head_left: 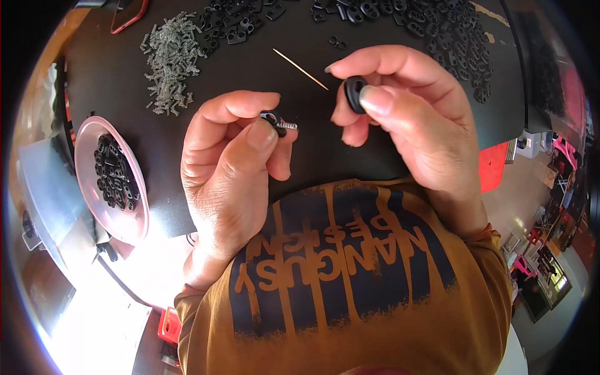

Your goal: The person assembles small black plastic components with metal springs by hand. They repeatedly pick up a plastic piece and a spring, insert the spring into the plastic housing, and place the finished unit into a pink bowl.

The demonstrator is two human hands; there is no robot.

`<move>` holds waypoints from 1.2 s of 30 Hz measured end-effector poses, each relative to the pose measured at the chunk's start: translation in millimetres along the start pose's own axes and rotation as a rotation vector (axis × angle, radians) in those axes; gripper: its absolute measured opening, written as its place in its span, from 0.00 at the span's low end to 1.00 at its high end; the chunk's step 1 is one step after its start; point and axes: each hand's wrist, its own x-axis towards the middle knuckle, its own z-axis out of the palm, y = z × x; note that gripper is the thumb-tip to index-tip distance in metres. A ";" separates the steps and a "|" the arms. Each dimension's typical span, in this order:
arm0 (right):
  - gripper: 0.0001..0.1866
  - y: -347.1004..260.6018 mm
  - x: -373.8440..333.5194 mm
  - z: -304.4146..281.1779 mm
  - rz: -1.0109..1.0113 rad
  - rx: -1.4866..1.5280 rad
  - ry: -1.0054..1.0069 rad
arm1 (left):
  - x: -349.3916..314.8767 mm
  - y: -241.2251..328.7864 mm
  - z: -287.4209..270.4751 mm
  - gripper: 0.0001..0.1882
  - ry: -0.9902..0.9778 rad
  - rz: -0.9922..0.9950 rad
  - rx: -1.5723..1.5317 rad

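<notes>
Between thumb and fingers, my left hand [234, 147] pinches a small black cord lock piece [270, 117]. A short metal spring [288, 125] sticks out of that piece toward the right. My right hand [415, 109] is closed on a rounded black cord lock body [355, 95], held between thumb and fingers. The two parts are apart, with a gap of bare dark table [315, 156] between the hands. Beyond that gap lies a thin wooden toothpick [300, 69], slanting on the table.
A heap of small springs [170, 65] lies at the far left. Black cord lock parts [240, 22] and more black pieces [431, 31] spread along the far side. A pink bowl [87, 140] of black cord locks stands left, and a red-edged phone [128, 14] lies far left.
</notes>
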 end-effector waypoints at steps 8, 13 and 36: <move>0.15 2.9 1.2 8.1 0.025 0.091 -0.013 | 1.1 -0.6 3.8 0.08 -0.024 -0.016 -0.017; 0.15 6.9 0.6 9.7 0.011 0.092 -0.014 | 1.4 -0.1 2.4 0.08 -0.034 -0.009 0.019; 0.10 17.7 -2.4 -0.1 -0.064 0.108 -0.038 | 4.8 -3.8 0.7 0.09 -0.028 -0.032 -0.002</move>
